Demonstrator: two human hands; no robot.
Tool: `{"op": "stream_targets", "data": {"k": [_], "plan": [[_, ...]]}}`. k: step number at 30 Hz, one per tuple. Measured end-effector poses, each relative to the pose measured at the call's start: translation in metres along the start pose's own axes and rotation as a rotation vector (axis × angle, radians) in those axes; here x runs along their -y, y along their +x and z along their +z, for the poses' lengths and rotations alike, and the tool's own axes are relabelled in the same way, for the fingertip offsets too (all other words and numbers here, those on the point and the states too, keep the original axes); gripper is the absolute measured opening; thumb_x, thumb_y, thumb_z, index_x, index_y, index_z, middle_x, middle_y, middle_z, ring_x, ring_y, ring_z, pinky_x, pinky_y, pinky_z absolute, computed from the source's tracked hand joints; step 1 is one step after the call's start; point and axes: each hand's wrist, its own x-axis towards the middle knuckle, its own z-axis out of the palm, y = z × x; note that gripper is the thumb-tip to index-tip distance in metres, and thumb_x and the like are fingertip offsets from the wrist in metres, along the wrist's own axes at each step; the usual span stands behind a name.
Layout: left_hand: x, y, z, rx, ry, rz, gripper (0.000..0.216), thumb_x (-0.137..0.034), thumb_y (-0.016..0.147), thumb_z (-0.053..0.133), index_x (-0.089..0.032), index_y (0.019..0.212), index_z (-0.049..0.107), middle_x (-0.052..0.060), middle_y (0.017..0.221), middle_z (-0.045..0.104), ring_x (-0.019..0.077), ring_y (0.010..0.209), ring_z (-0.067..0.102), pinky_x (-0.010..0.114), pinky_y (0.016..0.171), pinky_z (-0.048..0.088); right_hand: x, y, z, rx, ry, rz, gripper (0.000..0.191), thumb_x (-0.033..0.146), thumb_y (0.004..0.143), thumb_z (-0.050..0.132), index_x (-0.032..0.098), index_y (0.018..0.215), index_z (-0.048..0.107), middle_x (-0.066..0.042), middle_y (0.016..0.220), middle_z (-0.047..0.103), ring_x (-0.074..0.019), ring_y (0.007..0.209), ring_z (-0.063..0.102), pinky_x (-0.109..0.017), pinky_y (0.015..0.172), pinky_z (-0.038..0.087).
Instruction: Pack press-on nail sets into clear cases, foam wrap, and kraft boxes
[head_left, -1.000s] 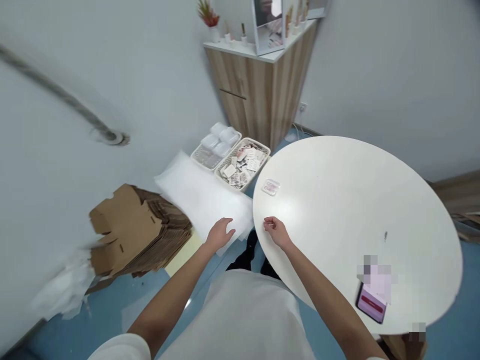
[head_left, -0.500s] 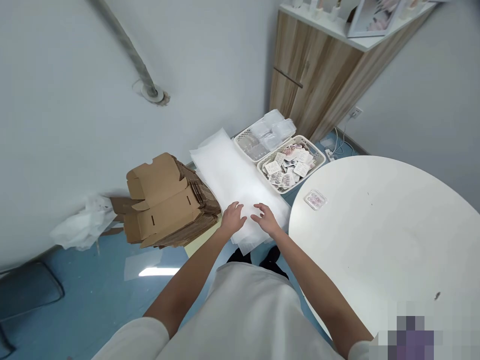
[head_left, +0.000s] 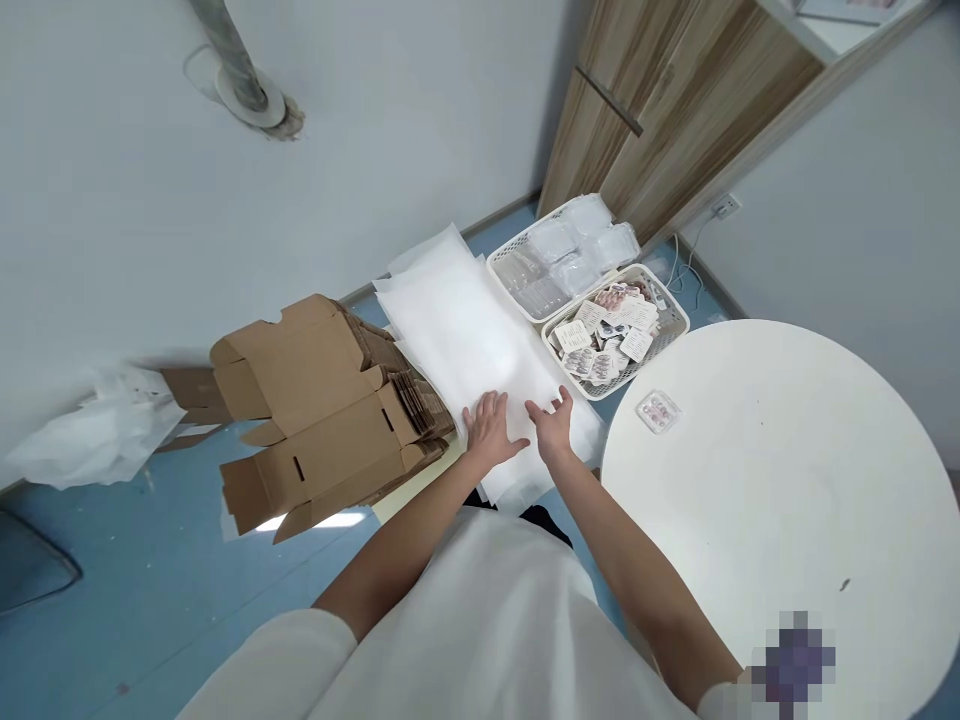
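The stack of white sheets (head_left: 469,325) lies between the flat cartons (head_left: 315,385) and the card basket (head_left: 673,326). Over it, the left hand (head_left: 491,430) keeps a wide grip; the right hand (head_left: 553,427) has it half open. If they touch, I cannot tell. A round worktop (head_left: 757,500) stands beside.

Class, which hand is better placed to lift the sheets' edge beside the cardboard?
Likely the left hand: spread over the white sheets, it is nearer the cardboard; the right hand is nearer the round table.

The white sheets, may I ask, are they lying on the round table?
No, the white sheets lie beside the round table, between the cardboard stack and the baskets.
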Motion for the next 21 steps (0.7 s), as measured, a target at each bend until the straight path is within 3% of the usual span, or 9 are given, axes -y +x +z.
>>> {"op": "stream_targets", "data": {"k": [4, 8, 11, 14, 16, 18, 21], "plan": [[-0.007, -0.006, -0.008, -0.115, -0.053, 0.047, 0.071, -0.037, 0.066, 0.061, -0.019, 0.127, 0.029, 0.016, 0.131, 0.037, 0.0332, 0.123, 0.029, 0.056, 0.099, 0.011, 0.017, -0.004, 0.002, 0.049, 0.005, -0.099, 0.073, 0.039, 0.066, 0.059, 0.023, 0.128, 0.023, -0.006, 0.098, 0.052, -0.0163, 0.078, 0.056, -0.032, 0.072, 0.048], [-0.006, -0.014, -0.02, -0.181, -0.177, 0.179, 0.035, -0.018, 0.075, 0.046, -0.018, 0.111, 0.043, 0.009, 0.104, 0.056, 0.0218, 0.1, 0.051, 0.041, 0.09, 0.033, 0.029, -0.012, 0.0, 0.218, 0.031, -0.215, 0.06, 0.041, 0.07, 0.055, 0.023, 0.123, 0.033, 0.003, 0.069, 0.05, -0.0134, 0.062, 0.053, -0.029, 0.063, 0.047], [-0.002, -0.02, -0.029, -0.197, -0.228, 0.234, 0.019, -0.015, 0.079, 0.04, -0.019, 0.094, 0.051, 0.005, 0.086, 0.06, 0.0187, 0.086, 0.055, 0.036, 0.081, 0.038, 0.038, -0.013, -0.012, 0.399, 0.071, -0.242, 0.05, 0.049, 0.077, 0.045, 0.023, 0.12, 0.038, -0.001, 0.074, 0.056, -0.015, 0.067, 0.055, -0.03, 0.065, 0.046], [0.001, -0.026, -0.036, -0.244, -0.25, 0.269, 0.017, -0.021, 0.083, 0.039, -0.02, 0.09, 0.055, 0.004, 0.087, 0.061, 0.0174, 0.085, 0.055, 0.035, 0.082, 0.036, 0.054, -0.006, -0.027, 0.451, 0.084, -0.273, 0.052, 0.055, 0.084, 0.019, 0.024, 0.119, 0.042, -0.008, 0.097, 0.059, -0.0175, 0.082, 0.057, -0.032, 0.07, 0.046], [0.004, -0.029, -0.039, -0.252, -0.254, 0.268, 0.017, -0.024, 0.083, 0.041, -0.021, 0.089, 0.057, 0.004, 0.087, 0.062, 0.0171, 0.084, 0.055, 0.035, 0.082, 0.036, 0.068, 0.001, -0.034, 0.518, 0.036, -0.282, 0.056, 0.056, 0.084, 0.012, 0.025, 0.117, 0.045, -0.008, 0.106, 0.057, -0.0183, 0.089, 0.056, -0.033, 0.072, 0.045], [0.006, -0.03, -0.039, -0.239, -0.241, 0.245, 0.016, -0.025, 0.082, 0.044, -0.021, 0.085, 0.059, 0.004, 0.084, 0.063, 0.0174, 0.083, 0.056, 0.036, 0.081, 0.036, 0.081, 0.009, -0.035, 0.538, -0.076, -0.278, 0.051, 0.056, 0.083, 0.024, 0.025, 0.115, 0.048, -0.007, 0.107, 0.058, -0.0183, 0.09, 0.056, -0.033, 0.073, 0.045], [0.008, -0.03, -0.036, -0.199, -0.198, 0.232, 0.012, -0.024, 0.079, 0.049, -0.022, 0.079, 0.06, 0.003, 0.079, 0.063, 0.0179, 0.08, 0.056, 0.037, 0.081, 0.036, 0.092, 0.016, -0.029, 0.392, -0.333, -0.321, 0.039, 0.047, 0.075, 0.05, 0.023, 0.105, 0.055, -0.005, 0.094, 0.062, -0.0175, 0.079, 0.057, -0.032, 0.069, 0.045]]}}
